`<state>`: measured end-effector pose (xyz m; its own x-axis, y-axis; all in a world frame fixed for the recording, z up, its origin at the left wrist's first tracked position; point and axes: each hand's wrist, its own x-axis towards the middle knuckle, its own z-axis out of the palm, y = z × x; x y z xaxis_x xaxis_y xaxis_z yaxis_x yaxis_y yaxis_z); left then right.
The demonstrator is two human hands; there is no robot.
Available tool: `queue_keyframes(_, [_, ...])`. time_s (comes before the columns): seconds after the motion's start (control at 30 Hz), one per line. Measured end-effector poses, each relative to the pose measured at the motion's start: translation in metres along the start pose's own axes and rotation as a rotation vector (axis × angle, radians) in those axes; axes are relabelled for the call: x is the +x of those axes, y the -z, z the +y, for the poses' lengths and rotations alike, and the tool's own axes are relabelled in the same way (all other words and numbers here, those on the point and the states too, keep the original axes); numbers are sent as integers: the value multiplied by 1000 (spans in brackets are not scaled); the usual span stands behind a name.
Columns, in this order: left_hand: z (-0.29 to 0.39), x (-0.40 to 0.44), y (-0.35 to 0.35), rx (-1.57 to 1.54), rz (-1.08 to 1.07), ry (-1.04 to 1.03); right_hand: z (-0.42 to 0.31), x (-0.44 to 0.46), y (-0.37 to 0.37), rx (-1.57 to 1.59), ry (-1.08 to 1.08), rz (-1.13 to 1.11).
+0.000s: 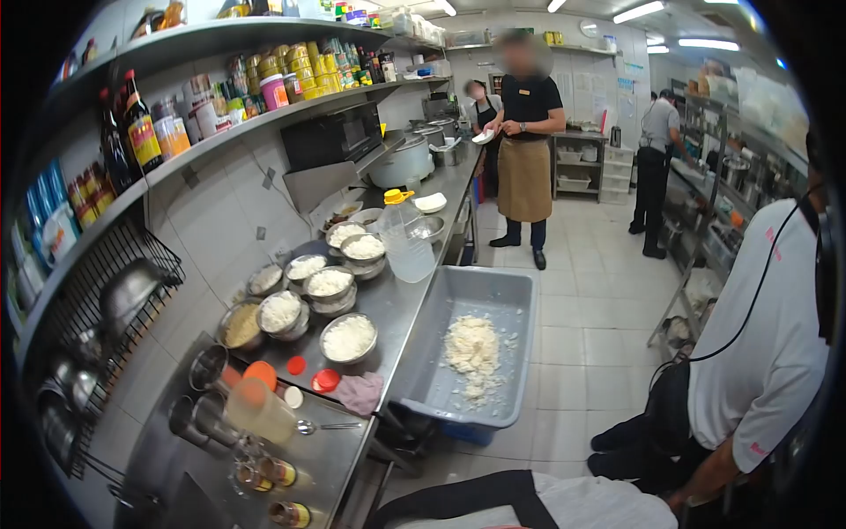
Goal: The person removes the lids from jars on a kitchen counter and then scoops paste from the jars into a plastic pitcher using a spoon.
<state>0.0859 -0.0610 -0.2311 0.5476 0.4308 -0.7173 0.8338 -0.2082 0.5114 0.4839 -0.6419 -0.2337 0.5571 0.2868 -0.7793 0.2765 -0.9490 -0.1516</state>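
Neither my left hand nor my right hand shows. A grey tub (pixel 412 366) stands beside the steel counter (pixel 401 304), with a heap of white, crumbly food (pixel 474 348) and scattered bits inside. On the counter are several metal bowls of white food, one of them a bowl (pixel 348 339) near the edge. A clear plastic jug (pixel 408 242) with a yellow cap stands behind them. Closer in are a red lid (pixel 325 380), a pinkish cloth (pixel 359 393), a spoon (pixel 328 427), a translucent container (pixel 262 413) and small jars (pixel 280 471).
At the right a person in a white shirt (pixel 749 309) stands close. Grey and black clothing (pixel 529 501) fills the bottom edge. A person in a brown apron (pixel 525 176) holds a white dish (pixel 483 137) farther back. Shelves (pixel 220 132) with bottles and tins overhang the counter.
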Motion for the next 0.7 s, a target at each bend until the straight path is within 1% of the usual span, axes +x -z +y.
queue_keyframes(0.07, [9, 2, 0, 16, -26, -11, -11, 5, -8, 33, -1, 13])
queue_keyframes(0.13, [19, 11, 1, 35, -45, -30, -33, 26, -16, 41, 114, 44])
queue_keyframes(0.17, [29, 15, 3, 52, -50, -49, -48, 48, -24, 29, 256, 91])
queue_keyframes(0.23, [43, 24, 1, 70, -70, -88, -104, 98, -35, -44, 742, 312])
queue_keyframes(0.27, [52, 28, 3, 82, -76, -110, -135, 122, -35, -88, 901, 423])
queue_keyframes(0.3, [64, 32, 6, 97, -78, -137, -203, 138, -17, 117, 510, 195])
queue_keyframes(0.33, [76, 38, 9, 109, -76, -161, -245, 137, 3, -74, 539, 196])
queue_keyframes(0.37, [86, 43, 12, 115, -58, -183, -289, 116, 26, 10, 567, 243])
queue_keyframes(0.4, [101, 50, 14, 116, -46, -213, -319, 113, 37, 57, 771, 332])
queue_keyframes(0.47, [121, 70, 15, 122, 35, -297, -371, 100, 62, -25, 845, 255])
queue_keyframes(0.53, [136, 77, 12, 48, 105, -322, -394, 88, 72, 35, 839, 207])
queue_keyframes(0.6, [145, 70, 7, 33, 97, -320, -403, 80, 70, 103, 804, 180])
queue_keyframes(0.67, [140, 63, 1, 17, 88, -316, -389, 99, 41, 22, 773, 216])
queue_keyframes(0.7, [132, 59, -5, -11, 39, -268, -375, 99, 31, -43, 725, 146])
